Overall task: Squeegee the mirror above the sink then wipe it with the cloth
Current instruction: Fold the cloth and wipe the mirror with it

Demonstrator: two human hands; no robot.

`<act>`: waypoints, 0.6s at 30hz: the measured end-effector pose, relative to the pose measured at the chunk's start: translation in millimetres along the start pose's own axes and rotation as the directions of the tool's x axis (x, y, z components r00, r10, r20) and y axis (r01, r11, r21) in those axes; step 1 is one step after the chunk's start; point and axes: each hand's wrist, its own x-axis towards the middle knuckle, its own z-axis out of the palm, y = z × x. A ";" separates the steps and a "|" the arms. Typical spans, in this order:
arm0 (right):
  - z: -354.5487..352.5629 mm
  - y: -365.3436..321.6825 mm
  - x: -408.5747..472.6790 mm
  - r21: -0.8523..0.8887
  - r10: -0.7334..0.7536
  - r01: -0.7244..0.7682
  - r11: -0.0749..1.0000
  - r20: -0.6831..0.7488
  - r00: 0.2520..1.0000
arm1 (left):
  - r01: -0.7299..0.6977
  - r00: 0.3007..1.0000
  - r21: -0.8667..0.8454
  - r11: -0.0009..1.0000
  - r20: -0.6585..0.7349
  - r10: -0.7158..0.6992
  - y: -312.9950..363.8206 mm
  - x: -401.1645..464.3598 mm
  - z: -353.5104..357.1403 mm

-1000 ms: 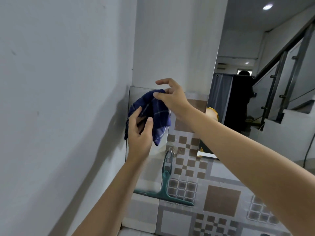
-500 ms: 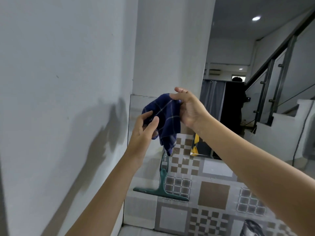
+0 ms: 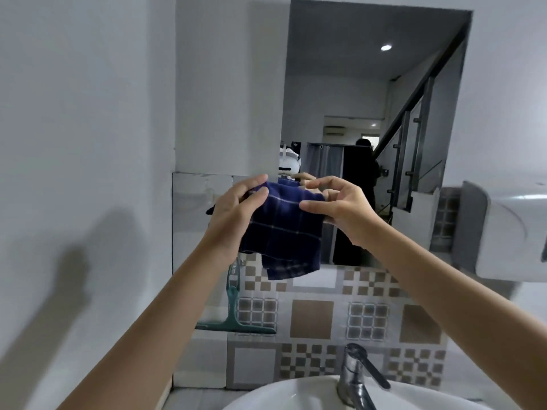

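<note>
A dark blue checked cloth (image 3: 285,232) hangs between both hands in front of the mirror's lower left corner. My left hand (image 3: 233,216) grips its left top edge. My right hand (image 3: 340,208) pinches its right top edge with thumb and fingers. The tall mirror (image 3: 370,99) rises above the tiled backsplash and reflects a stairway and a dark figure. A green squeegee (image 3: 233,318) hangs on the tiles below the cloth, blade down, its handle partly behind my left forearm.
A white sink (image 3: 296,395) with a chrome tap (image 3: 359,380) sits at the bottom. A white wall-mounted unit (image 3: 509,232) juts out at the right. A white wall (image 3: 88,143) closes in on the left. Patterned tiles (image 3: 355,318) cover the backsplash.
The view has swung right and down, bringing the whole mirror, sink and tap into sight. Both hands have spread the cloth out flatter between them, held in front of the mirror's lower edge.
</note>
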 end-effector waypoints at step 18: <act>-117.0 -39.7 -45.5 -0.753 -0.338 0.245 0.610 0.033 0.941 | -0.347 0.938 0.498 0.795 0.193 0.288 10.7 42.8 112.3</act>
